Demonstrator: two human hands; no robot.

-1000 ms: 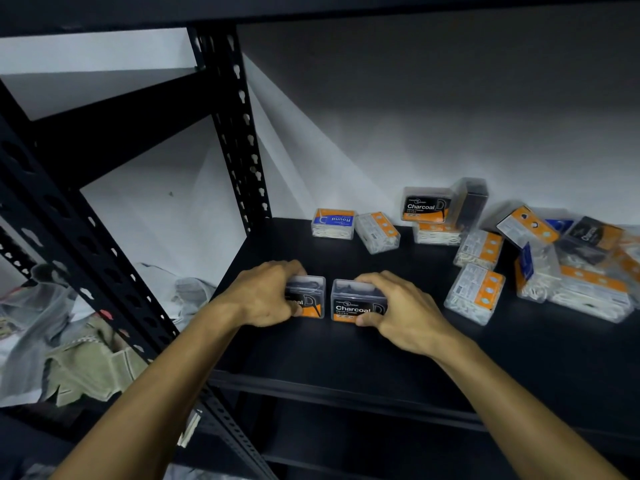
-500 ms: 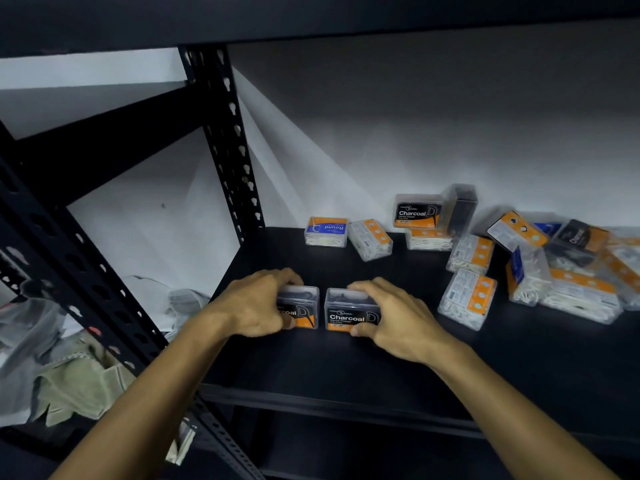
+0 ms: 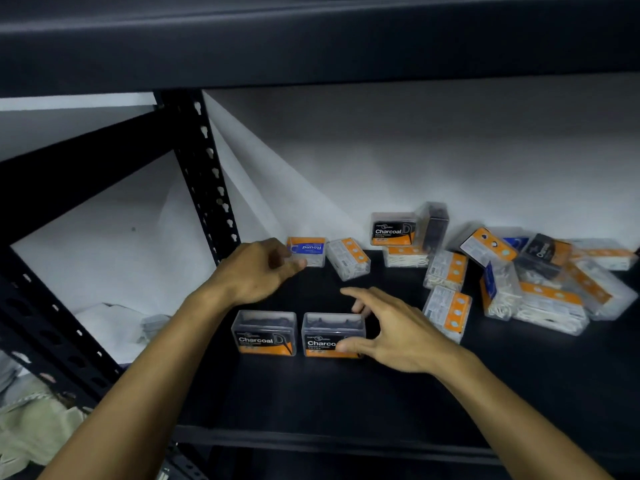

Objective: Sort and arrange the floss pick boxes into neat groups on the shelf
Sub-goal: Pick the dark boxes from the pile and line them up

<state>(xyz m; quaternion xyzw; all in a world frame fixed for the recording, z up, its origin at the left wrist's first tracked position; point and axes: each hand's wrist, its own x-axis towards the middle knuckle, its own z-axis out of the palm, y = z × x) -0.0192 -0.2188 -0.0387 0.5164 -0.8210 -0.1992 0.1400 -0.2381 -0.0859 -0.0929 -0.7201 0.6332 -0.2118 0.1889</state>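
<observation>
Two Charcoal floss pick boxes stand side by side near the front of the black shelf [image 3: 311, 400]: the left box [image 3: 265, 332] and the right box [image 3: 330, 334]. My right hand [image 3: 388, 327] hovers open just right of the right box, thumb in front of its label. My left hand [image 3: 256, 271] is farther back, fingers loosely curled and empty, its fingertips at a blue-labelled Round box [image 3: 308, 251]. A clear white-pick box [image 3: 348, 258] lies beside it. Another Charcoal box [image 3: 393, 228] stands at the back wall.
A jumbled pile of several orange-labelled boxes [image 3: 540, 282] fills the back right of the shelf. A black perforated upright post [image 3: 207, 174] stands at the left rear corner. The upper shelf beam [image 3: 311, 39] hangs overhead. Crumpled cloth [image 3: 38, 424] lies outside, lower left.
Both hands have let go of the two Charcoal boxes. My left hand moved back toward the Round box; my right hand lifted and opened beside the right box.
</observation>
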